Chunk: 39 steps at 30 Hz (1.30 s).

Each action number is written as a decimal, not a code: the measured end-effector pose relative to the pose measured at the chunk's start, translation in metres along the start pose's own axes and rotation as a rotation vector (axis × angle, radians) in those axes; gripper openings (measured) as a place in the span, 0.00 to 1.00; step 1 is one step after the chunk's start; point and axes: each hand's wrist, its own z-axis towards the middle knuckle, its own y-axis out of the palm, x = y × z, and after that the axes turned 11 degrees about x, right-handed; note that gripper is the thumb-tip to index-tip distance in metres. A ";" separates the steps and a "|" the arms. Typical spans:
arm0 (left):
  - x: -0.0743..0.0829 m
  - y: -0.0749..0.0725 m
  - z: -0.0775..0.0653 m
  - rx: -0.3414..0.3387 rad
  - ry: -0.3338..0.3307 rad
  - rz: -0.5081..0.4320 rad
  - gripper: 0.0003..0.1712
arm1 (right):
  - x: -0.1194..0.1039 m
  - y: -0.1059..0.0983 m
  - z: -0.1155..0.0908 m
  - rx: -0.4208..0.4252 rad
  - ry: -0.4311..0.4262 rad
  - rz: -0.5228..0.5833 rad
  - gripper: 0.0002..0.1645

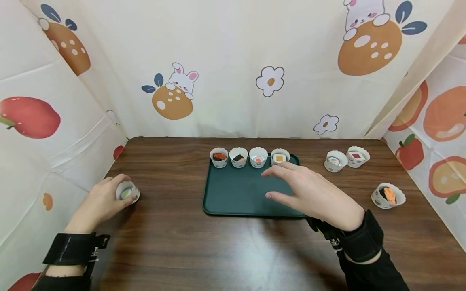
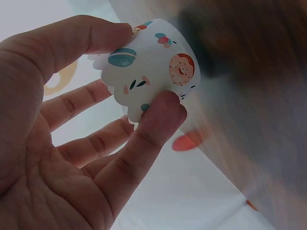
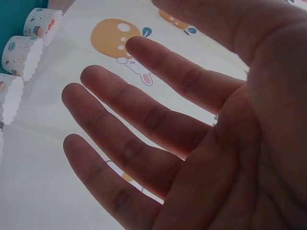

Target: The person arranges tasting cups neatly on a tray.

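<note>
At the left of the table my left hand (image 1: 103, 198) grips a scalloped paper cup (image 1: 127, 191) with something pale green inside. The left wrist view shows this cup (image 2: 158, 67) tilted between thumb and fingers, its side printed with doughnuts and macarons. Over the right part of a dark green tray (image 1: 240, 194) hovers my right hand (image 1: 309, 192), fingers spread and holding nothing. Along the tray's far edge stand several similar cups with small sushi pieces. The rightmost of them, a cup with a yellow-topped piece (image 1: 280, 156), is nearest the right fingertips.
Two cups, one with a white piece (image 1: 335, 161) and one with a red piece (image 1: 358, 156), stand at the far right. Closer in sits a cup with an orange piece (image 1: 388, 195). A patterned cloth (image 1: 225, 48) encloses the wooden table (image 1: 204, 250) behind and at both sides.
</note>
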 end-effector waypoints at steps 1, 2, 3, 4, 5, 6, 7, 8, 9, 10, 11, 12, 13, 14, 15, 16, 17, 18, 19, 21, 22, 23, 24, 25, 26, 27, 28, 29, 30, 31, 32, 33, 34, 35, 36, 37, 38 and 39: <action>0.003 0.000 0.001 0.003 0.007 -0.003 0.27 | 0.000 0.000 0.000 0.000 0.000 0.000 0.23; 0.005 0.000 0.002 0.004 0.014 -0.005 0.27 | 0.000 0.000 0.000 0.001 0.001 0.000 0.23; 0.008 0.001 0.004 0.011 0.025 -0.010 0.27 | 0.000 0.001 0.001 0.000 0.001 0.001 0.23; 0.011 0.001 0.005 0.019 0.037 -0.016 0.27 | 0.000 0.001 0.001 -0.001 0.002 0.003 0.23; 0.014 0.001 0.006 0.026 0.046 -0.021 0.27 | 0.001 0.001 0.001 -0.002 0.003 0.005 0.23; 0.016 0.002 0.007 0.038 0.059 -0.027 0.26 | 0.001 0.001 0.001 -0.004 0.005 0.007 0.23; 0.019 0.002 0.009 0.057 0.073 -0.033 0.25 | 0.001 0.001 0.001 -0.006 0.006 0.009 0.23; 0.022 0.002 0.010 0.071 0.084 -0.041 0.24 | 0.001 0.001 0.001 -0.007 0.007 0.012 0.23; 0.025 0.003 0.011 0.084 0.092 -0.049 0.23 | 0.002 0.002 0.002 -0.009 0.007 0.014 0.23; 0.028 0.003 0.012 0.092 0.098 -0.058 0.23 | 0.002 0.002 0.002 -0.011 0.008 0.015 0.23; 0.032 0.003 0.014 0.093 0.100 -0.067 0.23 | 0.002 0.002 0.002 -0.012 0.008 0.017 0.23; 0.036 0.003 0.015 0.094 0.106 -0.074 0.23 | 0.003 0.002 0.003 -0.013 0.008 0.016 0.23; 0.041 0.003 0.017 0.090 0.108 -0.081 0.24 | 0.003 0.002 0.003 -0.013 0.008 0.015 0.23; 0.046 0.002 0.018 0.083 0.110 -0.090 0.24 | 0.003 0.003 0.003 -0.014 0.008 0.014 0.23; 0.051 0.002 0.020 0.078 0.116 -0.097 0.24 | 0.004 0.003 0.003 -0.015 0.009 0.013 0.23; 0.056 0.002 0.021 0.078 0.126 -0.106 0.25 | 0.004 0.003 0.003 -0.015 0.011 0.011 0.23; 0.062 0.001 0.023 0.080 0.136 -0.114 0.25 | 0.004 0.003 0.003 -0.016 0.011 0.011 0.23; 0.068 0.001 0.025 0.087 0.152 -0.123 0.25 | 0.004 0.004 0.003 -0.016 0.012 0.009 0.23; 0.073 0.001 0.026 0.093 0.167 -0.137 0.25 | 0.005 0.004 0.003 -0.017 0.013 0.009 0.23; 0.085 0.002 0.029 0.107 0.198 -0.164 0.25 | 0.005 0.005 0.004 -0.017 0.012 0.011 0.23; 0.091 0.002 0.031 0.113 0.214 -0.178 0.25 | 0.006 0.005 0.004 -0.017 0.012 0.016 0.23; 0.097 0.003 0.032 0.116 0.227 -0.192 0.25 | 0.006 0.006 0.004 -0.015 0.013 0.023 0.23; 0.103 0.003 0.033 0.118 0.241 -0.207 0.25 | 0.007 0.006 0.005 -0.013 0.013 0.032 0.23; 0.109 0.004 0.034 0.119 0.251 -0.220 0.26 | 0.008 0.006 0.005 -0.010 0.011 0.042 0.22; 0.115 0.005 0.035 0.120 0.262 -0.233 0.26 | 0.008 0.006 0.005 -0.009 0.011 0.052 0.22; 0.121 0.006 0.036 0.120 0.272 -0.245 0.26 | 0.009 0.006 0.005 -0.007 0.010 0.060 0.22; 0.127 0.006 0.037 0.122 0.282 -0.259 0.26 | 0.010 0.007 0.006 -0.005 0.009 0.068 0.21; 0.133 0.007 0.038 0.123 0.293 -0.273 0.27 | 0.010 0.007 0.006 -0.003 0.007 0.072 0.20; 0.139 0.007 0.038 0.123 0.301 -0.286 0.27 | 0.011 0.007 0.006 -0.002 0.004 0.074 0.20; 0.144 0.008 0.038 0.124 0.311 -0.295 0.27 | 0.011 0.007 0.006 -0.001 0.002 0.074 0.20; 0.150 0.009 0.039 0.123 0.321 -0.307 0.27 | 0.012 0.007 0.006 0.000 0.001 0.074 0.19; 0.156 0.010 0.039 0.121 0.330 -0.318 0.27 | 0.013 0.008 0.006 0.002 -0.001 0.073 0.19; 0.161 0.011 0.039 0.120 0.340 -0.329 0.28 | 0.013 0.008 0.007 0.003 -0.001 0.071 0.19; 0.166 0.012 0.038 0.118 0.348 -0.340 0.28 | 0.013 0.009 0.007 0.004 -0.002 0.070 0.19; 0.171 0.013 0.038 0.116 0.356 -0.350 0.28 | 0.014 0.010 0.007 0.004 -0.003 0.068 0.19; 0.176 0.014 0.037 0.114 0.365 -0.364 0.28 | 0.014 0.011 0.008 0.006 -0.004 0.068 0.19; 0.181 0.015 0.037 0.112 0.372 -0.376 0.28 | 0.015 0.011 0.008 0.005 -0.004 0.065 0.20; 0.186 0.017 0.037 0.111 0.380 -0.388 0.28 | 0.015 0.012 0.008 0.005 -0.003 0.065 0.20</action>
